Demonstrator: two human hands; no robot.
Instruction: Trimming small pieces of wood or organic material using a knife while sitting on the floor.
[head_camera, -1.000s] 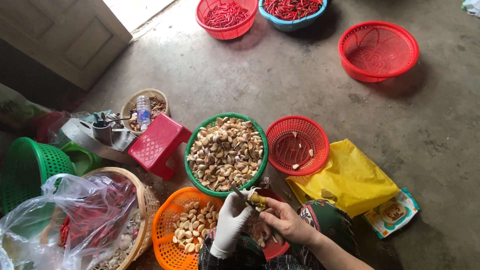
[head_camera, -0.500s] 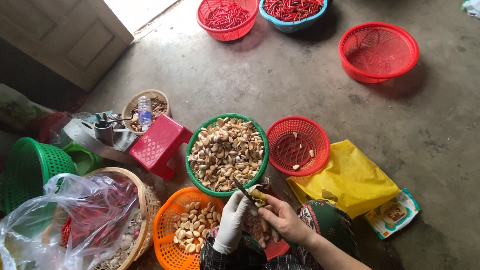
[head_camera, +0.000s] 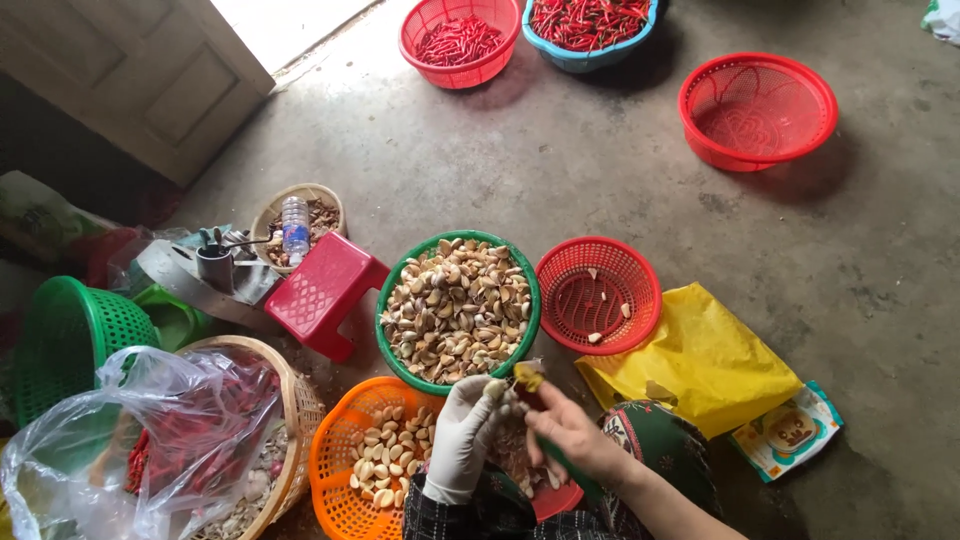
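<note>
From the head camera, the white-gloved left hand (head_camera: 462, 435) and bare right hand (head_camera: 572, 438) pinch a small garlic clove (head_camera: 528, 377) between them, just above the green plastic basket of unpeeled cloves (head_camera: 457, 309). Slick glove fingertips could let it drop back among them.

The left hand (head_camera: 462, 436), in a white glove, and the bare right hand (head_camera: 572, 437) meet just below the green basket (head_camera: 392, 290), which is heaped with garlic cloves (head_camera: 457, 309). Together they pinch a single clove (head_camera: 527, 378). Under the gloved hand sits an orange basket (head_camera: 330, 470) with peeled cloves. A small red basket (head_camera: 598, 296) lies to the right, beside a yellow bag (head_camera: 705, 365). A red stool (head_camera: 323, 291) stands left of the green basket.
</note>
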